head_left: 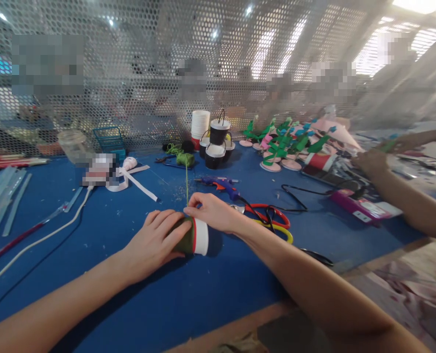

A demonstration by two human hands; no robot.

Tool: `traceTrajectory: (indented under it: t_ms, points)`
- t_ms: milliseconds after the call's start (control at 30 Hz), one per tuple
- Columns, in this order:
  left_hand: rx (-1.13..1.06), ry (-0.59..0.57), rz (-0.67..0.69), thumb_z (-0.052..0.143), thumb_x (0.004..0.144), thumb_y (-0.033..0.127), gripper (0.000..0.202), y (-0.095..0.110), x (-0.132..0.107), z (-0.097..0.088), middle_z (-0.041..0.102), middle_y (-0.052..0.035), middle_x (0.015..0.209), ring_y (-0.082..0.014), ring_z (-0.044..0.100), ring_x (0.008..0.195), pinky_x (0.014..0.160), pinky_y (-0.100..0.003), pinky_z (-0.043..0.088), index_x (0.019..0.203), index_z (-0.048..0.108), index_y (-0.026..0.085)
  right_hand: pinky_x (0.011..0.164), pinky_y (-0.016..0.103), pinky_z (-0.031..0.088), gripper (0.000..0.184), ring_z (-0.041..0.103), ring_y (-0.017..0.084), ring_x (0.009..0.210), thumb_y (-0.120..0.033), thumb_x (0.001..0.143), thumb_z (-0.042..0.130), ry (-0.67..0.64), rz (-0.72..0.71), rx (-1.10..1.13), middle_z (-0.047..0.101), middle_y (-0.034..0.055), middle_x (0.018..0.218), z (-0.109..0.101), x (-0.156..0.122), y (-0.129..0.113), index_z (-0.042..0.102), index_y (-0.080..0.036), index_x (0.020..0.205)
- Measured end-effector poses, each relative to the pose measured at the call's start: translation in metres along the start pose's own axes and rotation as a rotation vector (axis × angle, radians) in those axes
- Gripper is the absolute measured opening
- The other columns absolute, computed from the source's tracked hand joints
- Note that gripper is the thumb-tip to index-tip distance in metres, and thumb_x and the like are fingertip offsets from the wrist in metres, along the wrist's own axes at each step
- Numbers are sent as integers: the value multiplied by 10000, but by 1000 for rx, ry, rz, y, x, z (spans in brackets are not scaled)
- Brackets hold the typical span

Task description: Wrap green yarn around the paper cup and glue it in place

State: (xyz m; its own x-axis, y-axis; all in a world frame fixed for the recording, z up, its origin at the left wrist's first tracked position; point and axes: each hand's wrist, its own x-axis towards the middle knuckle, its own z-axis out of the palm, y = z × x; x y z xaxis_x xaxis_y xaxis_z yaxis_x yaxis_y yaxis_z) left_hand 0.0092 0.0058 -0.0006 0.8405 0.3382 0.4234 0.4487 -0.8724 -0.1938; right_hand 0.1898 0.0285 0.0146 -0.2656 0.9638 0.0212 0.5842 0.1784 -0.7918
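A paper cup (201, 237) lies on its side on the blue table, its body wrapped in dark green yarn, with a red band and a white end showing. My left hand (166, 233) is wrapped over the green part. At the cup's upper edge, my right hand (208, 211) pinches a strand of green yarn (187, 184) between thumb and fingers. From there the strand runs taut away to a small green yarn ball (185, 159). Beyond my right wrist lie scissors with red handles (269, 213) and a blue glue gun (221, 185).
Black-and-white cup buckets (215, 156) and a stack of white cups (200, 123) stand at the back. Green paper plants (276, 147) fill the back right. A purple power strip (361, 206) lies near a co-worker's arms (397, 184). Glue sticks (0, 206) and a white cable (52, 233) lie left.
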Motion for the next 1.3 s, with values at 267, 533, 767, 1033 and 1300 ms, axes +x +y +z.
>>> traceTrajectory:
  t_ms: [267,533,767,1033,1300]
  points:
    - [-132,-53,-45,526,705,107,426,1,-1,-5,498,-140,1122,-271,432,1046,844,-409,351,1114,404,127,534,222,336,128,425,86,551,-196,733,550,3,-36,-17,479,-44,573,-1,-2,-3,489,-165,625]
    - [-153,-51,-19,521,720,74,526,3,0,-8,497,-122,1145,-264,424,1051,840,-388,355,1216,356,135,557,217,368,128,452,85,576,-228,731,562,15,-135,98,513,-36,599,-5,-3,-7,513,-157,637]
    - [-170,-43,-25,543,706,72,504,3,-1,-7,494,-135,1127,-271,415,1060,864,-397,350,1181,379,112,540,216,378,151,478,92,562,-256,758,530,-2,-138,59,532,-22,586,-4,0,-4,531,-156,644]
    - [-135,-32,-79,533,711,62,487,1,0,-7,475,-138,1239,-277,437,1045,817,-410,349,1169,387,141,602,272,387,204,560,163,650,-333,797,453,419,74,-394,602,37,646,-64,18,14,544,-178,699]
    - [-126,8,-71,516,720,62,463,-1,-2,-7,520,-111,1177,-269,414,1071,854,-399,332,1161,399,140,449,255,309,384,490,155,463,-266,534,711,224,305,-393,355,-35,340,-72,34,56,374,-222,356]
